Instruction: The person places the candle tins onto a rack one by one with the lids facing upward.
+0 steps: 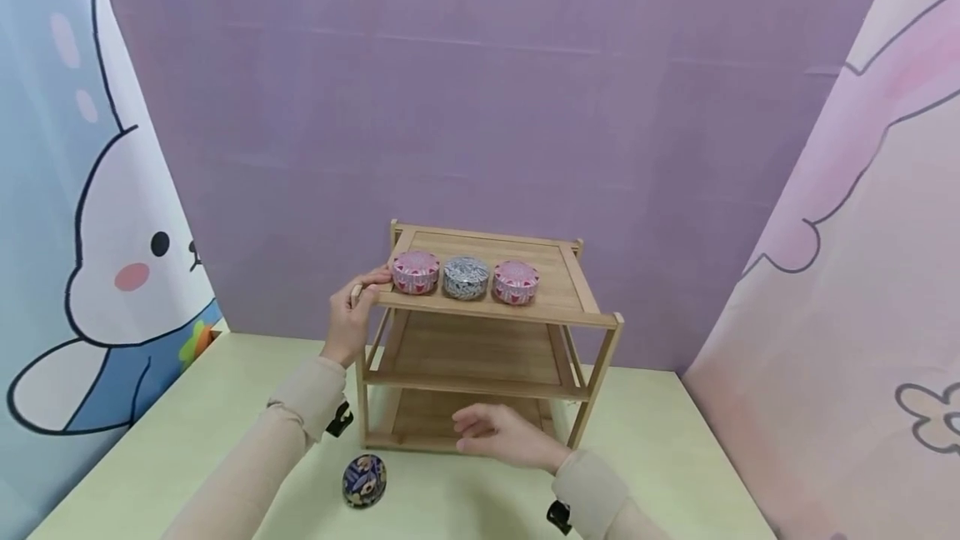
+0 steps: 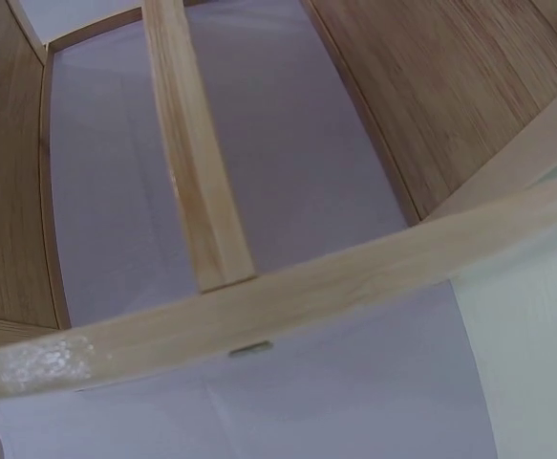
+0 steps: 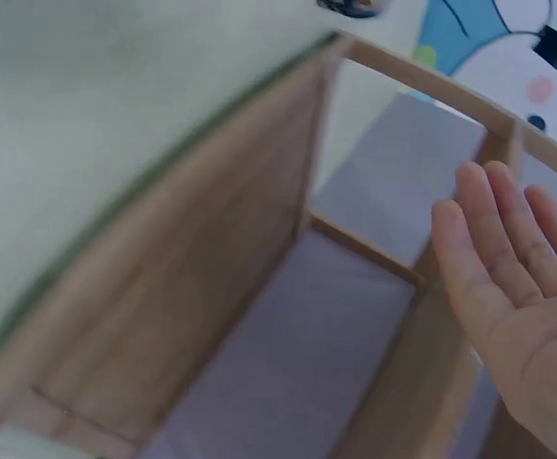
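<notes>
A three-tier wooden shelf (image 1: 480,390) stands on the table. My left hand (image 1: 352,315) holds its top tier at the left front corner, fingers close beside a pink tin (image 1: 416,273). To that tin's right, a grey-and-white patterned tin (image 1: 466,278) and another pink tin (image 1: 516,283) stand in a row. Only a sliver of the left hand shows in the left wrist view. My right hand (image 1: 506,436) hovers before the bottom tier, holding nothing; its fingers look loosely extended in the right wrist view. A dark blue floral tin (image 1: 364,481) lies left of the shelf's front.
The pale green table (image 1: 660,457) extends on both sides of the shelf. Behind it hangs a purple backdrop (image 1: 510,107). Cartoon-printed panels flank the table, a blue one (image 1: 45,232) at left and a pink one (image 1: 847,290) at right.
</notes>
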